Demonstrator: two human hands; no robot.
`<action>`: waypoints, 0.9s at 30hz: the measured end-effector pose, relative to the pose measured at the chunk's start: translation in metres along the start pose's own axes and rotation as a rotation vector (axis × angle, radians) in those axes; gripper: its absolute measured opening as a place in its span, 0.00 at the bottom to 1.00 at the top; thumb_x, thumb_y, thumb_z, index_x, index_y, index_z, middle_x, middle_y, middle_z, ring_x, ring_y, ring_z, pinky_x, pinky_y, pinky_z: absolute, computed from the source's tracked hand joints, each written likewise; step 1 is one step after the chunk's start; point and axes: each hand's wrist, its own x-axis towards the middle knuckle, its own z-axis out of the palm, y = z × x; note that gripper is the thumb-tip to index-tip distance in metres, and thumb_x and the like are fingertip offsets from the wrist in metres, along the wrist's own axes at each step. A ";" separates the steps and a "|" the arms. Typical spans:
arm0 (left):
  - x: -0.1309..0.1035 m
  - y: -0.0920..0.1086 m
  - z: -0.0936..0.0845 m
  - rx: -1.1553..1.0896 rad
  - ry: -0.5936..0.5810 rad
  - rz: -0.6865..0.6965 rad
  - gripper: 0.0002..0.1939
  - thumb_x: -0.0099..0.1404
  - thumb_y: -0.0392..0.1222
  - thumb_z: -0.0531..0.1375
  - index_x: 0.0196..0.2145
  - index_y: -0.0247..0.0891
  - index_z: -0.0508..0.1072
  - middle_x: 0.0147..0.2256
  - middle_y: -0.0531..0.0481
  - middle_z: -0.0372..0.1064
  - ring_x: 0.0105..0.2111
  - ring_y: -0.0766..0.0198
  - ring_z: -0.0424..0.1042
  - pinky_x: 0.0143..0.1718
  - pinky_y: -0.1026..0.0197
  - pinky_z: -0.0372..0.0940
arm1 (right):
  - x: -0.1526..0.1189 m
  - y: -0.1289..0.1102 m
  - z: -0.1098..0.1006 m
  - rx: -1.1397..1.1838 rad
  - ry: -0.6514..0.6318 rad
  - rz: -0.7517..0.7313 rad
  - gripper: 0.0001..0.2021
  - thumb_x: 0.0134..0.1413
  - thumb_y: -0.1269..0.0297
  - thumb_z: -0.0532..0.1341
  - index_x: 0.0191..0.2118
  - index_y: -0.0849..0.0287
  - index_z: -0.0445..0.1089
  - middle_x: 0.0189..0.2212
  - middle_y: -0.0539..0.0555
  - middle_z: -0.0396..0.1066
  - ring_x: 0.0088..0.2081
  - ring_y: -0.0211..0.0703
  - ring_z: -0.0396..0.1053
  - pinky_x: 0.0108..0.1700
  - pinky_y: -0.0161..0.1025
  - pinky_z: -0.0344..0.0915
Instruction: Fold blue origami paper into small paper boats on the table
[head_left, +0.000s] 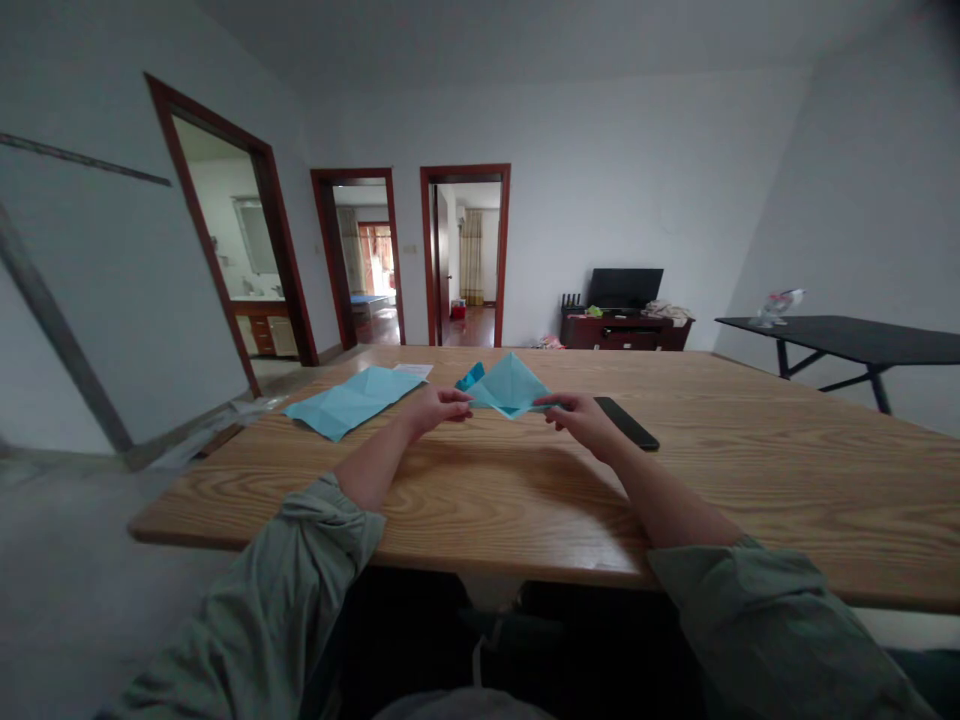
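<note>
A light blue folded sheet of paper [513, 384], with a pointed top, is held up above the table between my two hands. My left hand [442, 408] pinches its left corner with thumb and fingers. On the other side, my right hand [577, 412] grips the right corner. Just behind the folded paper lies a darker blue folded paper piece [471, 376], partly hidden by it. To the left, a larger creased light blue sheet [356, 398] rests on the table. A black phone-like slab [627, 424] lies beside my right hand.
The wooden table [480, 500] spreads across the front. A white card or slip [415, 372] lies by the blue sheet's far corner. Beyond are a dark cabinet [585, 330] with a screen [626, 290], several doorways, and a black folding table [847, 338] at right.
</note>
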 end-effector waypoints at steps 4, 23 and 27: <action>-0.002 0.000 0.000 0.100 -0.031 0.013 0.19 0.48 0.39 0.69 0.40 0.33 0.77 0.29 0.46 0.75 0.30 0.63 0.74 0.36 0.60 0.68 | -0.001 0.000 0.000 -0.019 0.003 0.000 0.16 0.44 0.65 0.62 0.42 0.60 0.76 0.24 0.51 0.71 0.26 0.37 0.64 0.28 0.34 0.62; 0.006 -0.008 0.000 -0.100 0.036 0.042 0.32 0.46 0.39 0.70 0.48 0.40 0.64 0.33 0.52 0.72 0.29 0.66 0.72 0.29 0.62 0.70 | -0.003 -0.002 0.004 0.163 -0.055 -0.040 0.41 0.43 0.63 0.66 0.64 0.52 0.50 0.31 0.48 0.68 0.28 0.36 0.64 0.29 0.33 0.64; 0.007 -0.010 -0.001 -0.057 -0.036 0.013 0.31 0.47 0.41 0.70 0.49 0.37 0.66 0.35 0.48 0.73 0.31 0.64 0.73 0.29 0.62 0.70 | -0.001 0.001 0.004 0.129 -0.059 -0.032 0.33 0.43 0.62 0.65 0.58 0.56 0.61 0.31 0.49 0.69 0.29 0.36 0.64 0.31 0.34 0.64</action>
